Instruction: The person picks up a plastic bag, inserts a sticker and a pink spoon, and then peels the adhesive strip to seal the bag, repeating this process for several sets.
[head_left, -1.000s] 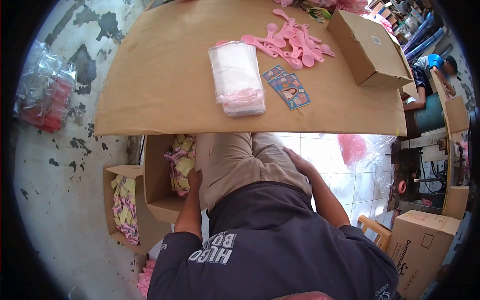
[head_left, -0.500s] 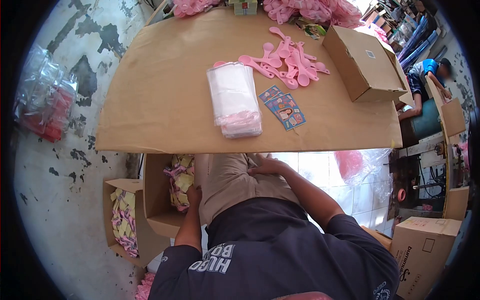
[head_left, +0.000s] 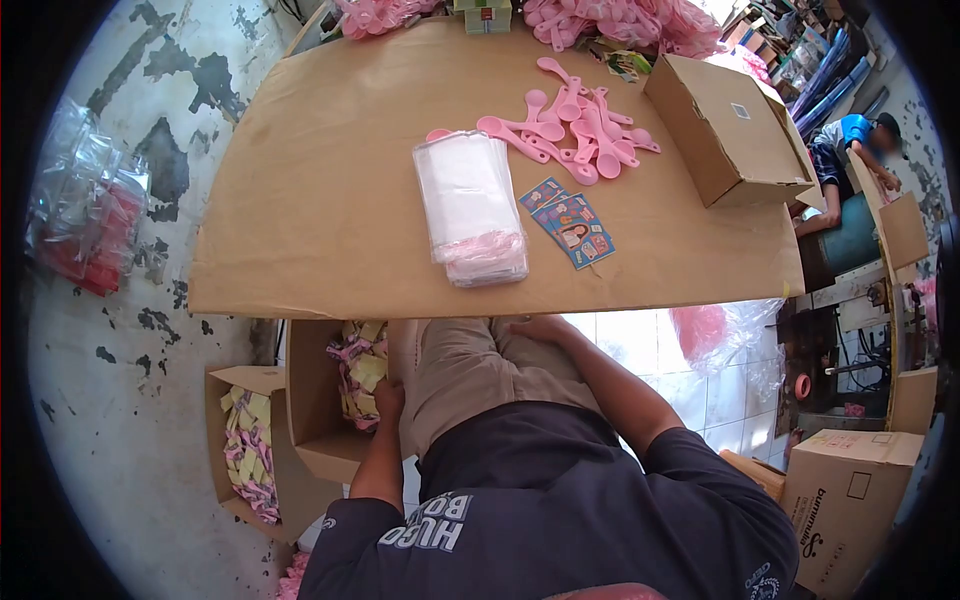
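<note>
My left hand (head_left: 388, 399) hangs beside my leg at the open cardboard box (head_left: 330, 455), next to yellow and pink wrapped packets (head_left: 362, 372). Its fingers are mostly hidden, so any hold on a packet cannot be made out. My right hand (head_left: 541, 327) rests on my thigh with its fingers laid out, partly covered by the table's front edge. On the table (head_left: 320, 220) lies a stack of clear plastic bags (head_left: 465, 190). Printed cards (head_left: 575, 230) are fanned out beside it, with a pile of pink measuring spoons (head_left: 590, 125) behind them.
A closed cardboard box (head_left: 725, 130) stands at the table's right. Bagged pink items (head_left: 625, 25) line the far edge. Another packet-filled box (head_left: 250, 450) sits at lower left, and a carton (head_left: 850, 510) at lower right. A person (head_left: 850, 160) works at far right.
The view has tilted slightly, so the table edge sits lower. My right hand has slid a little forward, further under that edge. My left hand stays by the packets.
</note>
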